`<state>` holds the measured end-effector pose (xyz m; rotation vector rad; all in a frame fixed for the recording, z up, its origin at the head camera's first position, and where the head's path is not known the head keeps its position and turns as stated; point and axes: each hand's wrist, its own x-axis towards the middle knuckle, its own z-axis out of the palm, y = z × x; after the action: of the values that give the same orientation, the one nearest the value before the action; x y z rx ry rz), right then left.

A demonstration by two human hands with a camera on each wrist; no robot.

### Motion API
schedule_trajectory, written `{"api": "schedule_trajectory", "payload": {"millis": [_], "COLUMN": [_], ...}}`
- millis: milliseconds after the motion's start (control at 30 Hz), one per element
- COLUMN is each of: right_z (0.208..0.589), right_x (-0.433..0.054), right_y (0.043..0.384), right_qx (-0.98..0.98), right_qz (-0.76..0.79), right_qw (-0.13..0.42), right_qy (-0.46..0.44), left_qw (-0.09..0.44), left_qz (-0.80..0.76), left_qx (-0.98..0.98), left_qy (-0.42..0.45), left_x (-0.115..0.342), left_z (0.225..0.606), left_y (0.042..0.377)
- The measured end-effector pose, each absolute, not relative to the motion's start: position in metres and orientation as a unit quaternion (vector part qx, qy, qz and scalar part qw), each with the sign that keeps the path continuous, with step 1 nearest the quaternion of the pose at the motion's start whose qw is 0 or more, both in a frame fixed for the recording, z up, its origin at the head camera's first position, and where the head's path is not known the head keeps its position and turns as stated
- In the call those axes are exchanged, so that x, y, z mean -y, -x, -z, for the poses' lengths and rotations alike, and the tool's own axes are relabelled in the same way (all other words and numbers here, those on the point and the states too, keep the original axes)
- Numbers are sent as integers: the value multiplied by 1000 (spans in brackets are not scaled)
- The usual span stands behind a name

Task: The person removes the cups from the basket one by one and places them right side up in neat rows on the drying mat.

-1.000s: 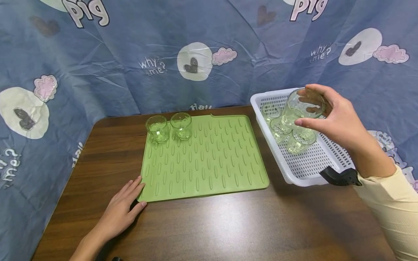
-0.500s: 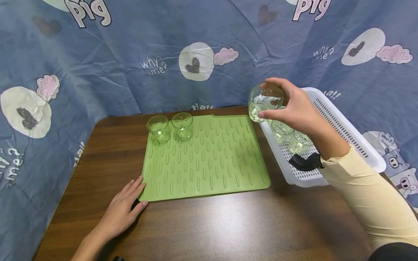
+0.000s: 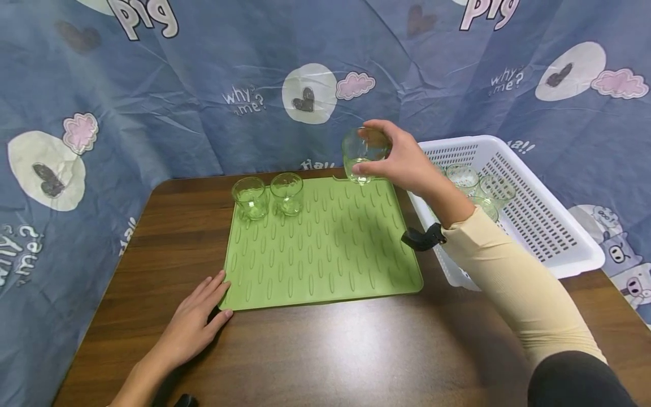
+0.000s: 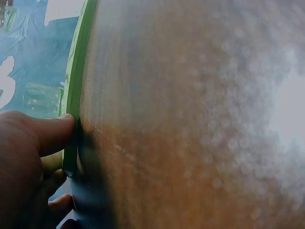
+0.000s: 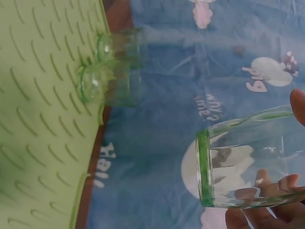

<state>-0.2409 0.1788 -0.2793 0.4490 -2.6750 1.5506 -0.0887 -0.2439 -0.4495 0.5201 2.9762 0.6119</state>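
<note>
My right hand (image 3: pixel 404 161) holds a clear glass tumbler (image 3: pixel 362 152) between thumb and fingers, above the far right part of a green ridged drying mat (image 3: pixel 325 249). In the right wrist view the tumbler (image 5: pixel 248 162) hangs apart from the mat. Two similar glasses, a left one (image 3: pixel 251 199) and a right one (image 3: pixel 287 195), stand side by side at the mat's far left corner. Flat at the mat's near left corner lies my left hand (image 3: pixel 190 319), its fingers touching the edge. The left wrist view shows that thumb (image 4: pixel 55 133) against the green rim.
A white perforated plastic basket (image 3: pixel 574 257) stands to the right of the mat, with several glasses (image 3: pixel 495 189) inside, partly behind my right arm. The brown wooden table (image 3: pixel 325 350) reaches back to a blue printed cloth (image 3: pixel 203 85).
My right hand has carried the tumbler leftward from over the basket to over the mat. My left hand and the two standing glasses stay in place.
</note>
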Motion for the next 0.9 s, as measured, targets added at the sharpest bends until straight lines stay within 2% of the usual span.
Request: {"api": "schedule_trajectory", "payload": {"millis": [333,633,900], "right_z": [302,322,354], "right_x": [-160,-139,-130], "right_y": [270,286,293], "right_qx": [828,840,823], "right_qz": [-549,-535,-566], "right_qw": [-21,-23,-13], "right_qy": [-114,-84,-52], "left_qw": [20,29,28], "left_qz": [-195,-200,-202], "left_qx": [-965,-964,-964], "left_qy": [-173,-171,-169], "left_x": [244,244,244], "left_z": [450,447,447], "left_y": [89,90,88]}}
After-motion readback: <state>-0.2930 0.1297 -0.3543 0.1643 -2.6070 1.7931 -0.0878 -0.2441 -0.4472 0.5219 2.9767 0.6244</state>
